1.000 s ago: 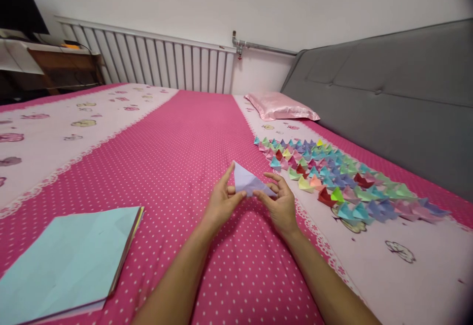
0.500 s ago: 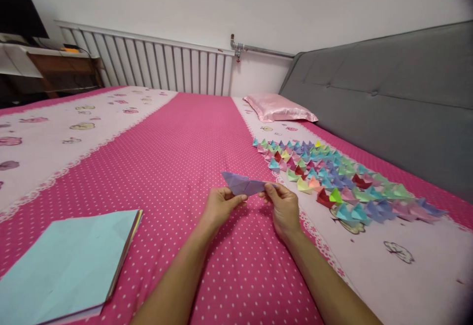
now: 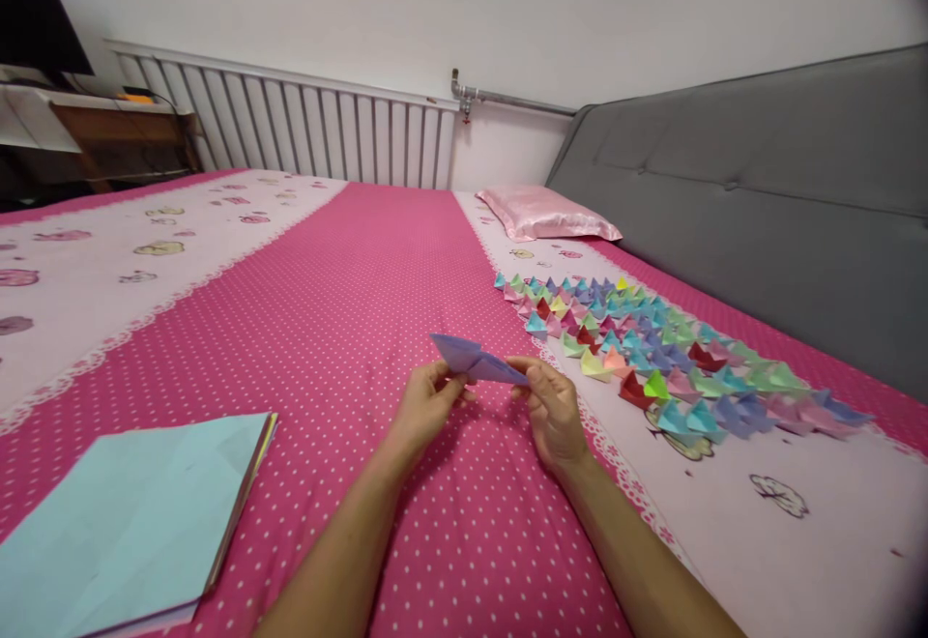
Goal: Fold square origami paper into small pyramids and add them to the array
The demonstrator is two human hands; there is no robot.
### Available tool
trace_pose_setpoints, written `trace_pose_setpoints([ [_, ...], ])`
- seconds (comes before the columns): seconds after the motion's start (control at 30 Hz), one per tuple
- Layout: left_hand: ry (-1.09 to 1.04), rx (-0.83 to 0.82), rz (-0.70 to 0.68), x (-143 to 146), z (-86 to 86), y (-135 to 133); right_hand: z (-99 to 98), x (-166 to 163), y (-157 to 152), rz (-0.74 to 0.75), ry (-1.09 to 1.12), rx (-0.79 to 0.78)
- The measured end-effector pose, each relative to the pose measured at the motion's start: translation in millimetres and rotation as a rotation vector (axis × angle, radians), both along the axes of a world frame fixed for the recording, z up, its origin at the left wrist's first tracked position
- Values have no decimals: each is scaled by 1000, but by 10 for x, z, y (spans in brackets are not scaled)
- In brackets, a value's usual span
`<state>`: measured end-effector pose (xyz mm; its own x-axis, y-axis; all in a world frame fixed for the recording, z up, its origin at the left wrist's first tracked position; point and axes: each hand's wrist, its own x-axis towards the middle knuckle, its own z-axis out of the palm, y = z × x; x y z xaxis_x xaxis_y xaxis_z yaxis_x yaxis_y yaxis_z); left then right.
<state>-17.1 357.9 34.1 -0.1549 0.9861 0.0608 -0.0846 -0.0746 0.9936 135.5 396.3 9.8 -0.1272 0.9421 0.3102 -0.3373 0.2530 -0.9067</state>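
Observation:
A folded purple paper [image 3: 478, 362] is held above the pink dotted bedspread [image 3: 406, 271], between my two hands. My left hand [image 3: 429, 408] pinches its lower left part with thumb and fingers. At the right tip, my right hand [image 3: 555, 411] grips the paper between thumb and forefinger. The paper has pointed ends and a crease near its middle. To the right stand rows of small folded paper boats [image 3: 638, 343] in many colours. On the left lies a stack of coloured paper sheets [image 3: 137, 522] with a light blue one on top.
A pink satin pillow [image 3: 543, 213] lies beyond the boats, against a grey padded headboard [image 3: 768, 184]. A white radiator [image 3: 290, 121] runs along the back wall. A dark monitor [image 3: 40, 24] stands on a table at the far left.
The purple paper has tilted, its right end dipping lower. My left thumb has drawn back toward the paper's left part, and my right fingers have shifted around the right tip.

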Motion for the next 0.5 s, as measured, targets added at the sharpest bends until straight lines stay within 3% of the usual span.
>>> trace_pose_setpoints([
  [0.13,57,26,-107,-18,-17,-21,47,-11,-16,75,43,-67],
  [0.5,-27,-49,-280,-94,23,-81,77,-13,-11,315,129,-241],
])
